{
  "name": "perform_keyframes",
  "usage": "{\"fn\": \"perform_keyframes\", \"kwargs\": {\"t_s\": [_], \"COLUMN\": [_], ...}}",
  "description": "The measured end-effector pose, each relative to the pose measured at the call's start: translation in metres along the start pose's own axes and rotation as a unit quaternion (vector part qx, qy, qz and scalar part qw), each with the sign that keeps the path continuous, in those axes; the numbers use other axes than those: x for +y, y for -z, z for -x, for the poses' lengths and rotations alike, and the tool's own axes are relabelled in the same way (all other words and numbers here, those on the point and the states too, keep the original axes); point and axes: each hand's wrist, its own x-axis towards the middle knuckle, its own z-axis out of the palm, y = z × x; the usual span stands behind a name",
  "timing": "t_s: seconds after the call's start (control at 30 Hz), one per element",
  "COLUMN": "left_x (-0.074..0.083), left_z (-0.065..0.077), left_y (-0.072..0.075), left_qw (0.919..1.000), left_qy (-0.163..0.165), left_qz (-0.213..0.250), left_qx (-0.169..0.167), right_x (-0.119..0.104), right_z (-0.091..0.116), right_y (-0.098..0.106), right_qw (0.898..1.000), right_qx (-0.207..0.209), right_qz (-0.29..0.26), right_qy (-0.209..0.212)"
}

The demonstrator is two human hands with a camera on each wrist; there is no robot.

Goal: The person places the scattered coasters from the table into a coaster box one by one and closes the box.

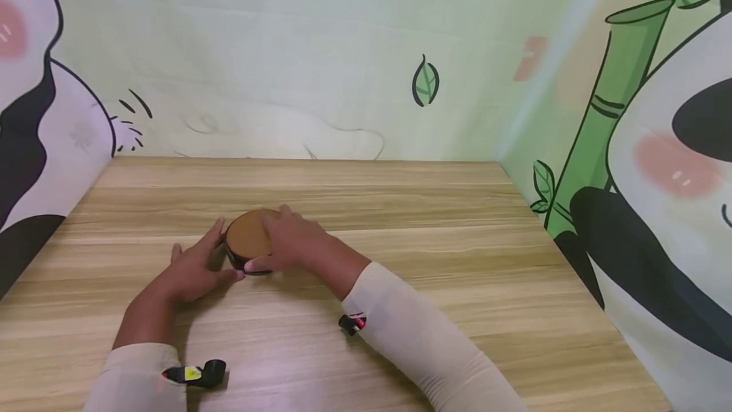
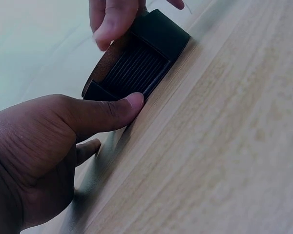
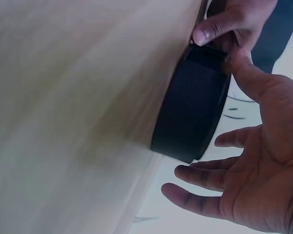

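A round, low black coaster holder point(image 1: 248, 236) with a brown top stands on the table, left of the middle. Through a slot in its side, a stack of thin dark coasters point(image 2: 136, 68) shows as ridges in the left wrist view. My left hand point(image 1: 197, 272) holds the holder's left side, thumb on the near edge by the slot. Over the right part of the top reaches my right hand point(image 1: 294, 240), its thumb low at the near side. In the right wrist view, the fingers point(image 3: 200, 178) of that hand are spread and fairly straight beside the black wall point(image 3: 188, 107).
The wood-grain table point(image 1: 446, 240) meets a pale green printed backdrop point(image 1: 343, 62) at the back and on both sides. Panda and bamboo point(image 1: 623, 68) drawings cover the backdrop. A small black device point(image 1: 197, 374) is strapped at the left sleeve, another point(image 1: 351, 323) at the right sleeve.
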Motion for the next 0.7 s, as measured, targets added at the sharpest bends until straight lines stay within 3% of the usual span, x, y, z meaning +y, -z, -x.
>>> {"fn": "perform_keyframes", "kwargs": {"t_s": [0.23,0.7], "left_x": [0.002,0.000], "left_z": [-0.004,0.000], "left_y": [-0.001,0.000], "left_qw": [1.0000,0.9996], "left_qy": [-0.002,-0.008], "left_qz": [0.003,-0.023], "left_qx": [-0.008,0.015], "right_x": [0.023,0.054], "right_z": [0.009,0.029], "right_y": [0.012,0.012], "right_qw": [0.998,0.996], "right_qx": [-0.032,-0.050], "right_qz": [-0.049,-0.049], "right_qy": [-0.029,-0.049]}}
